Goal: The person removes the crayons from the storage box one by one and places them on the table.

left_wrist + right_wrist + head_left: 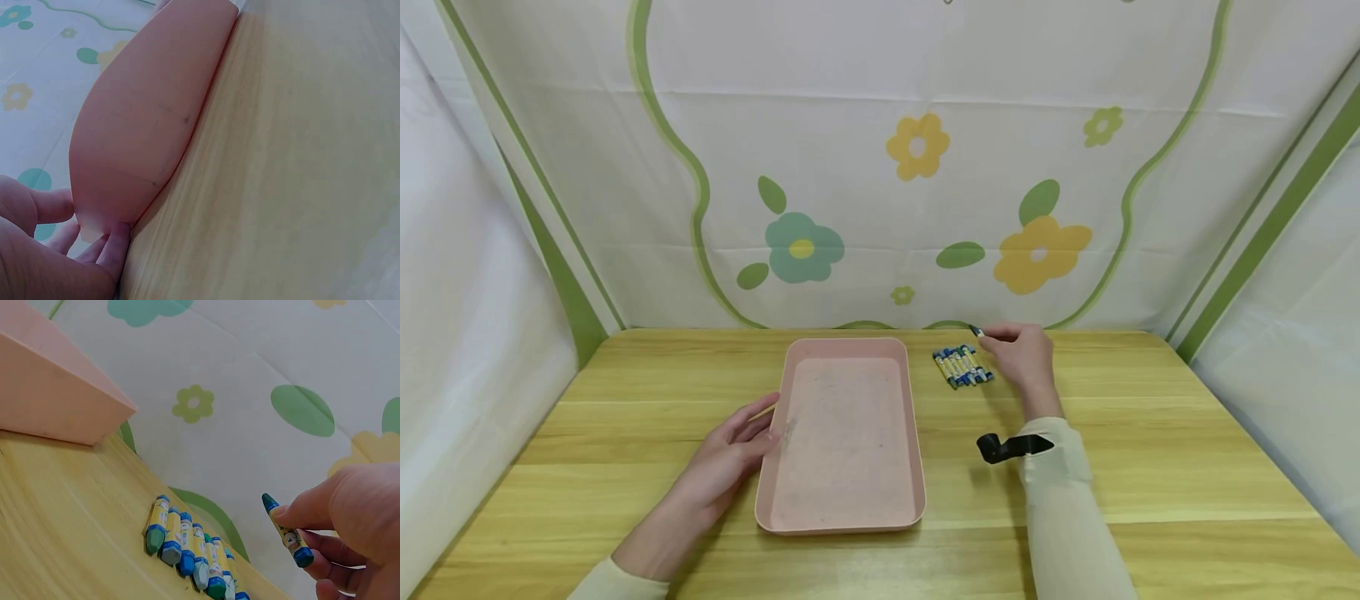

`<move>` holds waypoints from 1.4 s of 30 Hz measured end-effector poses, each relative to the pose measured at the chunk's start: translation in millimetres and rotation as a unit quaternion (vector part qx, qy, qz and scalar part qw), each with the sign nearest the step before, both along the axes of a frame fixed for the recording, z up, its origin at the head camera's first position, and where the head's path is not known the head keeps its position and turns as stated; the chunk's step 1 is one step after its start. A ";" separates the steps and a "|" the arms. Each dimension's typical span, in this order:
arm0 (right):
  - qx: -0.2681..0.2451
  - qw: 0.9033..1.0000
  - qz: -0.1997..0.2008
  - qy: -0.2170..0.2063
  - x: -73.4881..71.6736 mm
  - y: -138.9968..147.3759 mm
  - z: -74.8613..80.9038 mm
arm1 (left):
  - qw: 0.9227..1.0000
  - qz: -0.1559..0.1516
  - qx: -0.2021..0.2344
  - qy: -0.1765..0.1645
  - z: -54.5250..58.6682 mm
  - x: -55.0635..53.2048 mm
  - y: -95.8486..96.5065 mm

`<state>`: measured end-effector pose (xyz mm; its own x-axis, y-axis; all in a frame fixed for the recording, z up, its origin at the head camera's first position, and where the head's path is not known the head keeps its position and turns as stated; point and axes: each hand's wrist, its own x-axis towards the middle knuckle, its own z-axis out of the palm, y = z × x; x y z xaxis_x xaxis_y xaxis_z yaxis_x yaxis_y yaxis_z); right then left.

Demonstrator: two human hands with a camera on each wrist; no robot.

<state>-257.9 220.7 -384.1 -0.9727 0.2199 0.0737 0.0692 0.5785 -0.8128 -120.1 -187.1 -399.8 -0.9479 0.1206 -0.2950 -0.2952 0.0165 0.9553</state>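
My right hand pinches a dark green crayon with a yellow and blue wrapper between thumb and fingers, raised off the table. Just left of that hand, a row of crayons in similar wrappers lies side by side, with green, blue and pale tips in the right wrist view. A pink rectangular tray stands in the middle, its floor bare with faint smudges. At its left wall rests my left hand, thumb near the rim and relaxed fingers against the outside, seen closely in the left wrist view.
Everything stands on a wood-grain table. Behind it hangs a white cloth printed with flowers and leaves, and white cloth also closes in both sides. A black mount juts left from the right sleeve over the table.
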 end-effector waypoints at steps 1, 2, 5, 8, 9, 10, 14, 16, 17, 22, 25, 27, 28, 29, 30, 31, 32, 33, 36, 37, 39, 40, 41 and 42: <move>0.000 1.000 -0.003 0.000 -0.2 0.8 -0.9 | 1.000 0.000 0.000 0.001 0.1 0.0 0.1; -0.002 1.000 -0.006 0.000 -0.3 1.3 -1.8 | 1.000 0.001 0.000 0.001 0.1 0.0 0.1; -0.004 1.000 -0.012 -0.001 -1.4 2.1 -5.7 | 1.000 0.001 0.001 0.003 0.1 0.1 0.1; -0.009 1.000 -0.015 -0.016 -2.1 1.9 -10.4 | 1.000 0.001 0.003 0.004 0.3 0.3 0.0; -0.011 1.000 -0.016 -0.023 -2.2 1.7 -11.8 | 1.000 0.001 0.003 0.004 0.5 0.4 0.0; -0.011 0.999 -0.016 -0.031 -2.2 1.7 -13.3 | 1.000 0.002 0.003 0.005 0.8 0.5 0.0; -0.003 0.999 -0.019 -0.050 -2.5 1.5 -18.0 | 1.000 0.005 0.003 0.006 1.6 1.2 0.2; 0.006 0.998 -0.019 -0.052 -2.8 1.6 -20.0 | 1.000 0.006 0.003 0.006 1.8 1.4 0.2; 0.010 0.998 -0.020 -0.052 -3.0 1.7 -20.9 | 1.000 0.006 0.003 0.007 1.8 1.5 0.2; 0.012 0.998 -0.021 -0.056 -3.1 1.7 -23.0 | 1.000 0.006 0.004 0.005 1.5 1.7 0.2; 0.010 0.998 -0.021 -0.059 -2.7 2.1 -23.7 | 1.000 0.005 0.003 0.005 1.4 1.7 0.2; 0.005 0.998 -0.020 -0.064 -2.4 2.6 -24.1 | 1.000 0.004 0.004 0.006 1.3 1.6 0.4; 0.004 0.998 -0.020 -0.066 -2.6 3.1 -24.6 | 1.000 0.004 0.004 0.006 1.4 1.6 0.5; 0.003 0.998 -0.020 -0.067 -2.8 3.6 -25.2 | 1.000 0.004 0.005 0.006 1.4 1.6 0.6; 0.002 0.997 -0.020 -0.069 -2.7 3.9 -25.4 | 1.000 0.005 0.005 0.007 1.5 1.6 0.9; 0.002 0.997 -0.020 -0.070 -2.8 4.3 -25.6 | 1.000 0.005 0.005 0.007 1.4 1.5 1.1; 0.002 0.997 -0.021 -0.070 -2.9 4.6 -25.7 | 1.000 0.005 0.005 0.008 1.4 1.3 1.4; 0.002 0.997 -0.021 -0.071 -2.8 4.7 -25.5 | 1.000 0.006 0.006 0.008 1.3 1.2 1.7; -0.005 0.997 -0.024 -0.074 -1.7 5.2 -24.6 | 1.000 0.006 0.007 0.009 0.8 0.8 2.6; -0.009 0.997 -0.025 -0.076 -1.6 5.3 -24.2 | 1.000 0.007 0.008 0.009 0.7 0.7 2.9; -0.018 0.997 -0.027 -0.077 -0.8 5.2 -22.7 | 1.000 0.007 0.010 0.010 0.3 0.6 3.5; -0.022 0.996 -0.027 -0.077 -0.5 5.2 -22.0 | 1.000 0.006 0.010 0.010 0.2 0.6 3.9; -0.025 0.996 -0.027 -0.076 -0.4 5.3 -21.1 | 1.000 0.007 0.011 0.010 0.1 0.6 4.3; -0.025 0.997 -0.025 -0.073 -0.2 5.6 -19.8 | 1.000 0.007 0.011 0.011 0.0 0.6 4.7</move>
<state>-258.1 226.2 -403.9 -0.9599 0.2686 -0.0809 0.2174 0.5301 -0.8196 -119.4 -182.4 -399.8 -0.9556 0.1128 -0.2722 -0.2749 -0.0088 0.9614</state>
